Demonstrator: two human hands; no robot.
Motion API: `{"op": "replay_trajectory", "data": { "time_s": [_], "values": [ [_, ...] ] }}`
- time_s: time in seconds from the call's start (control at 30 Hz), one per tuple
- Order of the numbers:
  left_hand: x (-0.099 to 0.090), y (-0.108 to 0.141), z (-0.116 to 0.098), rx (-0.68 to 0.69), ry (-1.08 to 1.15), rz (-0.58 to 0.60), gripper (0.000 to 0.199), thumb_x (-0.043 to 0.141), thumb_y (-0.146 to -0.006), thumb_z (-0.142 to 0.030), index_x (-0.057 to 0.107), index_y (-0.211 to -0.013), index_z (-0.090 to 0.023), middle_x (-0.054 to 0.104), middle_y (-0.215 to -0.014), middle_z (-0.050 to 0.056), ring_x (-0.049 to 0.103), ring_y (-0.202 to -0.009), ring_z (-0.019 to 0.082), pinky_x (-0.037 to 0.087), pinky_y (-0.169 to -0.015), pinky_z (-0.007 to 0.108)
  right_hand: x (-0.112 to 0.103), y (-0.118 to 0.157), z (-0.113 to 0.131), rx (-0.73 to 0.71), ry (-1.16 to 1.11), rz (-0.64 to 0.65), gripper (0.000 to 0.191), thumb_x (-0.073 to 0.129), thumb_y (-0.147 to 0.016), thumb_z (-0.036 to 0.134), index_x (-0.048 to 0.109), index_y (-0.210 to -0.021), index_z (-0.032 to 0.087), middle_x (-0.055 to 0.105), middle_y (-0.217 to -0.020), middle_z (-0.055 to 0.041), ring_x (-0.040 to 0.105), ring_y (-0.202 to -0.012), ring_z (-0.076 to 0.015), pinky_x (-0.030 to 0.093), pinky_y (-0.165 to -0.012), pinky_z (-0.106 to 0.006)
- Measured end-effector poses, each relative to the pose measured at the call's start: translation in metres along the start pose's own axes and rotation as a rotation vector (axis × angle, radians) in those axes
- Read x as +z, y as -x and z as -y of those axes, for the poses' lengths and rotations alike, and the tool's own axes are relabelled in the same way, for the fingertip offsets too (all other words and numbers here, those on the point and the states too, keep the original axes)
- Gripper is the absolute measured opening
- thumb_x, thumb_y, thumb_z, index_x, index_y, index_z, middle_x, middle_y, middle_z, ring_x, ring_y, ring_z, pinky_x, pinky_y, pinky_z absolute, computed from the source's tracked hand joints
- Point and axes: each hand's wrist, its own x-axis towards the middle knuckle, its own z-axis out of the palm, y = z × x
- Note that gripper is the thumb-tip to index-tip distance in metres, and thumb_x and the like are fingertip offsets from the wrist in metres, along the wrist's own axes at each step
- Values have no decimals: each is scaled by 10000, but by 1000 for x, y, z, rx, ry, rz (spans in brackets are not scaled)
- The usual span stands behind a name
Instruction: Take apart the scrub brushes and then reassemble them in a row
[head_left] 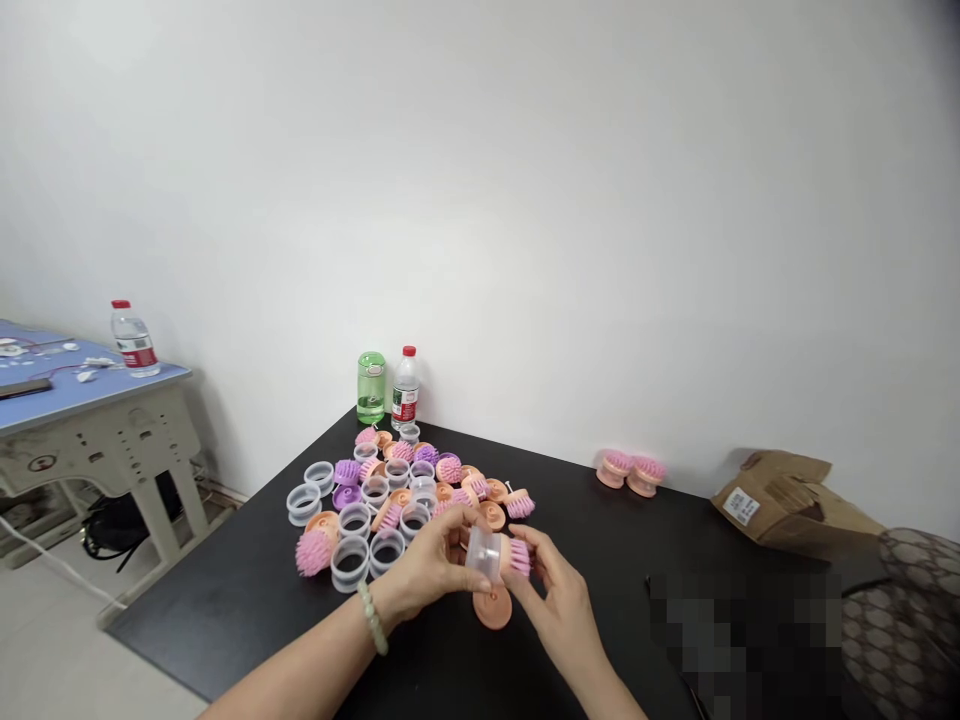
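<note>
My left hand (424, 567), with a pale green bead bracelet (372, 618) on the wrist, grips a clear plastic ring (483, 552) from the left. My right hand (555, 610) holds the pink bristles of a small brush (519, 557) fitted against that ring. Below them hangs or rests a peach disc base (492, 606); I cannot tell if it is attached. Just beyond my hands lies a loose heap of clear rings (350, 562), pink and purple bristle heads (315, 552), and peach bases (492, 515). Some pieces in the heap hide others.
All this is on a black table (247, 600). A green bottle (370, 388) and a water bottle (405, 389) stand at its back edge. Two assembled brushes (630, 473) and a torn cardboard box (787, 503) lie to the right. A blue-topped desk (90, 400) stands at left.
</note>
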Motion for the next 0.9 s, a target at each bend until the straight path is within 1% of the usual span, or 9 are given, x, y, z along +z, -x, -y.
{"op": "replay_trajectory", "data": {
  "time_s": [0.1, 0.2, 0.33, 0.47, 0.57, 0.67, 0.73, 0.8, 0.9],
  "values": [
    [1, 1, -3, 63, 54, 82, 595, 963, -539, -303, 637, -1029, -217, 596, -1038, 41, 579, -933, 208, 453, -815, 327, 2, -1, 3, 118, -177, 57, 324, 664, -873, 479, 683, -1058, 214, 750, -913, -63, 729, -804, -239, 603, -702, -306],
    [4, 3, -8, 80, 132, 49, 675, 924, -611, -408, 596, -1180, -253, 567, -1170, 68, 544, -1063, 241, 443, -869, 344, 3, -2, 6, 166, -307, 23, 328, 681, -866, 476, 683, -1047, 202, 749, -910, -72, 728, -807, -240, 606, -708, -314],
    [5, 4, -10, -17, 100, -31, 477, 725, -793, -596, 614, -1019, -190, 579, -968, 49, 551, -883, 187, 438, -761, 312, 3, -4, 6, 158, -355, -45, 337, 762, -802, 441, 691, -1029, 202, 751, -940, -87, 732, -834, -256, 612, -729, -334],
    [1, 2, -10, -17, 48, -40, 405, 852, -723, -408, 594, -943, -187, 576, -902, 16, 546, -837, 161, 420, -755, 292, 4, -4, 2, 155, -368, -28, 337, 777, -794, 413, 689, -1048, 210, 750, -965, -83, 733, -859, -253, 612, -756, -339],
    [-2, 1, -14, 86, 52, 66, 508, 912, -644, -311, 623, -1047, -200, 588, -1108, 67, 559, -1020, 223, 425, -877, 341, 4, -4, 1, 188, -383, -40, 337, 768, -805, 417, 676, -1059, 217, 746, -968, -78, 733, -861, -247, 616, -745, -335],
    [-1, 2, -17, 117, 64, 114, 605, 895, -673, -362, 601, -1180, -215, 556, -1254, 104, 517, -1156, 269, 402, -953, 374, 4, -3, 1, 186, -400, -55, 355, 775, -798, 409, 663, -1077, 220, 747, -986, -85, 738, -876, -252, 621, -755, -347],
    [0, 3, -15, 41, 69, 53, 537, 836, -732, -466, 600, -1140, -208, 595, -1142, 83, 549, -1053, 237, 414, -889, 350, 5, -3, 1, 155, -394, -49, 367, 783, -791, 390, 659, -1091, 220, 749, -1006, -92, 739, -897, -256, 621, -778, -356],
    [0, 3, -10, -32, 30, -29, 424, 747, -797, -552, 615, -954, -181, 586, -910, 27, 540, -843, 171, 400, -763, 299, 5, -3, 2, 125, -378, -35, 367, 785, -787, 374, 659, -1096, 220, 750, -1020, -97, 740, -915, -258, 621, -792, -360],
    [0, 1, -6, -65, 10, -51, 389, 799, -762, -494, 603, -877, -178, 552, -812, -8, 502, -745, 138, 372, -694, 272, 5, -4, 0, 111, -351, -38, 375, 792, -774, 374, 663, -1092, 222, 753, -1029, -98, 741, -929, -259, 623, -795, -357]
  ]
}}
